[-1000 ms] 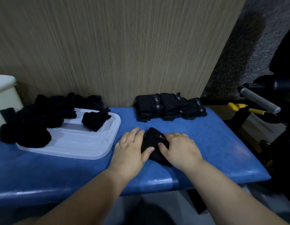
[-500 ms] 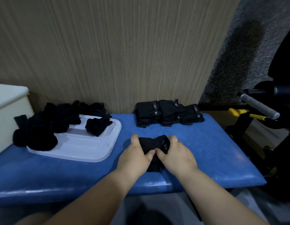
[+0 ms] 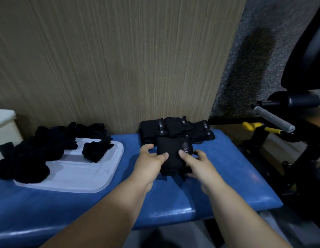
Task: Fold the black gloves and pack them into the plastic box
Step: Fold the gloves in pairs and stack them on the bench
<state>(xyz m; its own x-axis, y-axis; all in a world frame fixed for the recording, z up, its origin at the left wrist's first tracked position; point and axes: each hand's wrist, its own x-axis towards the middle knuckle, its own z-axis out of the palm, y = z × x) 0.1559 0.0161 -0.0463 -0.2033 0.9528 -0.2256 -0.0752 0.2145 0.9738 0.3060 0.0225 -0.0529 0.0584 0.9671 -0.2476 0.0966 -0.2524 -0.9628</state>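
**Both hands clamped on the folded bundle, mid-bench**

From the head camera I've got the folded black fabric glove bundle (image 3: 170, 158) sitting right between the two hands, over the middle of the blue padded vinyl bench (image 3: 236, 176). The left hand (image 3: 148, 161) grips the bundle's left side, with the thumb laid across the top and the fingers curled round the far left edge. The right hand (image 3: 198, 165) grips the right side. Its thumb presses on top just beside the grey printed strap (image 3: 185, 148), and its fingers wrap round the right edge. I cannot tell whether the bundle's underside touches the bench. Loose black ends poke out of it on my side.

Just beyond the bundle, a row of folded black gloves (image 3: 175, 128) lies against the tan wood-grain wall panel (image 3: 119, 59), and from here the bundle's far edge overlaps that row.

Over to the left, well apart from the hands, there's a flat white plastic tray (image 3: 80, 178). It carries a heap of unfolded black gloves (image 3: 30, 154) along its left and far sides, plus one crumpled black glove (image 3: 96, 149) near its far right corner. At the far left edge I see only a corner of a cream-white plastic container (image 3: 3, 126).

Off the bench's right end are a grey metal bar handle (image 3: 273, 119) and a yellow-handled tool (image 3: 254, 125).
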